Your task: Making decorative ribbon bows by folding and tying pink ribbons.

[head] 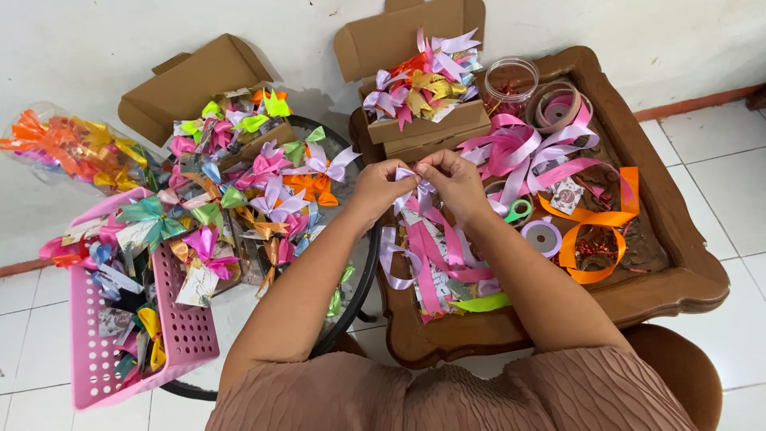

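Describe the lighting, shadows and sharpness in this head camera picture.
Head view: soft, even daylight; the open brown cardboard box casts only a faint shadow on the white wall; mild glare on the shiny pink satin ribbon; both hands, left hand and right hand, sharp; edges bend slightly.

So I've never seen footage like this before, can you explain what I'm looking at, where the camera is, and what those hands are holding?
There is one picture, taken by a camera worn on a person's head, looking down at their own bare arms. The left hand and right hand meet in the middle, both pinching a small lilac ribbon bow. Below them, pink and lilac ribbon strips trail over a carved wooden tray table, which also bears ribbon spools and an orange ribbon. An open cardboard box at its back holds finished bows. On the left, a round glass table is covered in colourful bows, beside a pink plastic basket and a second cardboard box.
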